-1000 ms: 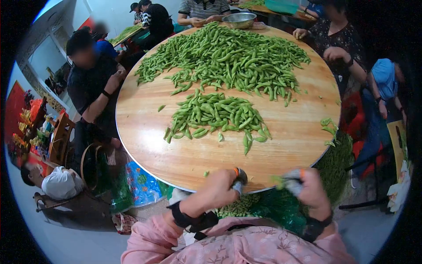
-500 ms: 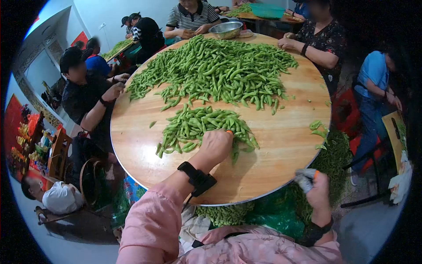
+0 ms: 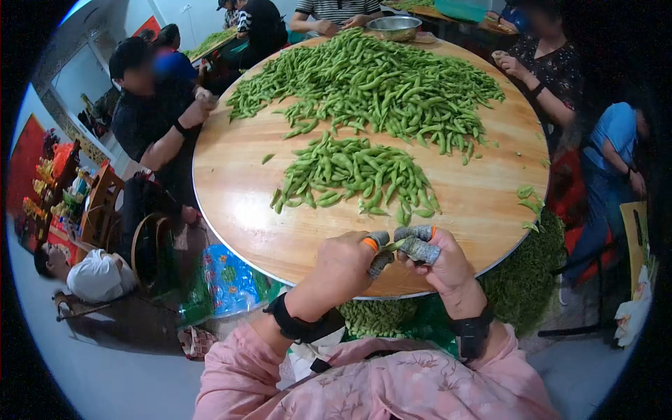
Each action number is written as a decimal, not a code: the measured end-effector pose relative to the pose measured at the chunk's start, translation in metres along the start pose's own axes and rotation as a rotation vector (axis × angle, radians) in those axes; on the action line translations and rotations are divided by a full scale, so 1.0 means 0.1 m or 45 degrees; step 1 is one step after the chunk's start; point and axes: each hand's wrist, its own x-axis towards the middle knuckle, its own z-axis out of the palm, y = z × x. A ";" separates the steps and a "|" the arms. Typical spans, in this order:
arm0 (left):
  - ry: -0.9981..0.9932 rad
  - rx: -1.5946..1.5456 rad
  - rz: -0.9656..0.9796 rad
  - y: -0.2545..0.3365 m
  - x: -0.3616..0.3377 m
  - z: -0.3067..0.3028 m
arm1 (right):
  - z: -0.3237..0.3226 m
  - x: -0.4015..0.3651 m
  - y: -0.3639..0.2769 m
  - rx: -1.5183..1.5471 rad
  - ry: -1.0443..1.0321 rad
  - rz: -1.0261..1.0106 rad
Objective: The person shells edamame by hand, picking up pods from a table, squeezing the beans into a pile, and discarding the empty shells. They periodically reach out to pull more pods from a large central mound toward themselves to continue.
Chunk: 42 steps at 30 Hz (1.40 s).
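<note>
Now, the held pod: one slim green pod (image 3: 393,246) sits between the two hands, just above the near edge of the bench (image 3: 241,210).
Left hand: the left hand (image 3: 343,262) has its fingers closed, pinching one end of the pod; grey, rough-looking wraps cover the fingertips, with a smooth orange band on one finger.
Right hand: the right hand (image 3: 451,269) has its fingers closed on the pod's other end, in matching grey wraps, a bit of orange showing too.
Wrists: broad black bands on both, below them pink sleeves (image 3: 238,367) with soft folds.
Small heap: plump, curved pods in a loose small heap (image 3: 357,171), just beyond the hands.
Large heap: a thick, tangled large heap (image 3: 378,91) spreads across the far half.
Stray bits: a lone pod (image 3: 268,159) lies left of the small heap; crumpled green pieces (image 3: 530,203) lie by the right rim.
Bench surface: round, pale wood with streaky grain, a slight shine and a thin light rim.
Far edge: a shiny round metal bowl (image 3: 394,29).
Under the near edge: a mound of small, pale green beans (image 3: 378,316), beside dark green plastic.
Floor: a shaggy green pile (image 3: 525,273) on the right, a glossy blue plastic sheet (image 3: 231,280) on the left.
Room: pale walls; people around the bench, one in a striped top (image 3: 336,12), and more pods on tables behind.
</note>
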 end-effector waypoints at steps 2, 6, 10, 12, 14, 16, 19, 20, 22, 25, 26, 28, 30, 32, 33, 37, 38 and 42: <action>-0.058 -0.248 -0.148 -0.01 -0.04 -0.06 | 0.01 -0.04 0.01 0.017 0.008 0.032; -0.326 -0.481 -0.065 -0.11 -0.17 0.10 | 0.08 -0.10 0.01 -0.008 -0.040 -0.029; -0.168 -0.602 -0.283 0.02 -0.28 0.14 | 0.19 -0.21 -0.02 -0.133 0.085 0.012; -0.186 -0.443 -0.306 0.08 -0.31 0.13 | 0.17 -0.24 0.04 -0.160 0.065 0.013; -0.108 -0.296 -0.235 0.11 -0.34 0.14 | 0.16 -0.26 0.07 -0.185 0.041 0.014; -0.081 -0.221 -0.187 0.10 -0.35 0.16 | 0.18 -0.27 0.06 -0.168 0.060 0.016; -0.039 -0.085 -0.102 0.10 -0.36 0.19 | 0.20 -0.28 0.06 -0.127 0.060 0.011; -0.025 -0.022 -0.067 0.10 -0.37 0.19 | 0.20 -0.28 0.07 -0.127 0.061 0.013; -0.023 -0.003 -0.048 0.09 -0.38 0.19 | 0.18 -0.26 0.10 -0.139 0.089 0.030; 0.002 0.028 0.005 0.10 -0.38 0.18 | 0.19 -0.25 0.12 -0.192 0.134 0.038; 0.026 0.040 0.039 0.10 -0.37 0.17 | 0.19 -0.24 0.14 -0.191 0.134 0.040; 0.055 0.016 0.040 0.11 -0.37 0.18 | 0.21 -0.22 0.19 -0.373 0.101 -0.101; 0.089 -0.005 0.043 0.12 -0.37 0.19 | 0.27 -0.23 0.25 -0.269 0.156 -0.068; 0.060 -0.023 -0.001 0.12 -0.38 0.19 | 0.25 -0.24 0.23 -0.162 0.208 -0.035; 0.059 -0.022 -0.003 0.11 -0.39 0.20 | 0.19 -0.26 0.16 -0.127 0.123 0.004; 0.082 -0.035 0.019 0.09 -0.40 0.22 | 0.16 -0.31 0.11 0.064 0.057 0.047; 0.046 -0.028 0.003 0.11 -0.40 0.20 | 0.18 -0.31 0.11 0.064 0.057 0.050; 0.070 -0.095 -0.048 0.20 -0.38 0.18 | 0.32 -0.31 0.18 0.031 0.178 -0.013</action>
